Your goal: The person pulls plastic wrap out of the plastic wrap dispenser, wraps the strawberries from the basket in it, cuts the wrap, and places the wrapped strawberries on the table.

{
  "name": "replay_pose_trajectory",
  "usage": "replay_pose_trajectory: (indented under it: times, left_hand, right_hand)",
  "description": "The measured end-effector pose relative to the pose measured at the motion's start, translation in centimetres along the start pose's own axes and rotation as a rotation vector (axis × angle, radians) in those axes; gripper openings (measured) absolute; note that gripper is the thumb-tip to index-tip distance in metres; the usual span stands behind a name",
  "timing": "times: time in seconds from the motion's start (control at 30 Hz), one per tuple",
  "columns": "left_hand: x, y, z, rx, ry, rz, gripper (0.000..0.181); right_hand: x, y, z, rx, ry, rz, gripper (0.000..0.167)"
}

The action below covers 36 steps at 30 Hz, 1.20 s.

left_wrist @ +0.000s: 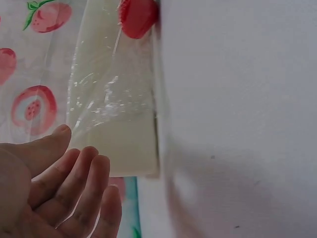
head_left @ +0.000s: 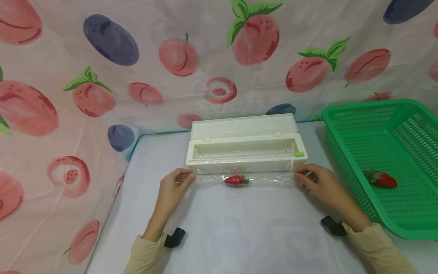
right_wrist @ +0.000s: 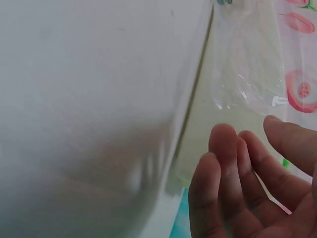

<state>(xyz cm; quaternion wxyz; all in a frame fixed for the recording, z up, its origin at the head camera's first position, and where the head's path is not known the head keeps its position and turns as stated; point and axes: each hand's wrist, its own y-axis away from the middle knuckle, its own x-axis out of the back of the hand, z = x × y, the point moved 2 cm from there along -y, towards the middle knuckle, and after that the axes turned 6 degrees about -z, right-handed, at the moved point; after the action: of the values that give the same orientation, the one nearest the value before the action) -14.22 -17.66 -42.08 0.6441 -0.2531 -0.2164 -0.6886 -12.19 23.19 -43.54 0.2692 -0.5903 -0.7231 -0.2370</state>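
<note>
A strip of clear plastic film (head_left: pixel 270 179) stretches along the front of a white cling film dispenser (head_left: pixel 246 166), with a red strawberry (head_left: pixel 234 180) at its middle. Near the strip's left end is my left hand (head_left: pixel 174 190), its fingers loosely bent. In the left wrist view, the thumb and fingertips (left_wrist: pixel 88 151) stand apart, with the film's edge close to the thumb. By the right end, my right hand (head_left: pixel 318 184) has a similar shape. A gap shows between its thumb and fingers (right_wrist: pixel 225 141) in the right wrist view, and the film lies just beyond them.
The dispenser's lid (head_left: pixel 243 127) stands open at the back, and a green slider (head_left: pixel 299 154) sits on its front edge. To the right, a green basket (head_left: pixel 367 190) holds another strawberry (head_left: pixel 384 179). A fruit-print cloth (head_left: pixel 147 125) hangs behind the white table (head_left: pixel 239 236).
</note>
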Motion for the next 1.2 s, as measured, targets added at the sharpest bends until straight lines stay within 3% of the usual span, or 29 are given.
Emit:
replay_pose_trajectory:
  times: [0.27, 0.47, 0.7, 1.2]
  left_hand:
    - [0.0, -0.2, 2.2, -0.096, 0.012, 0.033, 0.016]
    - [-1.3, -0.8, 4.2, -0.148, 0.041, -0.006, 0.013]
    - [-3.0, -1.4, 5.6, -0.188, 0.047, -0.053, 0.010]
    - [-6.6, -2.9, 9.3, -0.309, 0.072, -0.179, 0.006]
  right_hand:
    - [1.4, 0.0, -1.1, 0.088, 0.083, 0.228, 0.012]
    - [1.5, -0.7, -2.1, 0.137, 0.084, 0.353, 0.030]
    - [1.4, -1.9, -2.6, 0.153, 0.129, 0.351, 0.047]
    - [1.1, -2.8, -2.2, 0.156, 0.171, 0.340, 0.044]
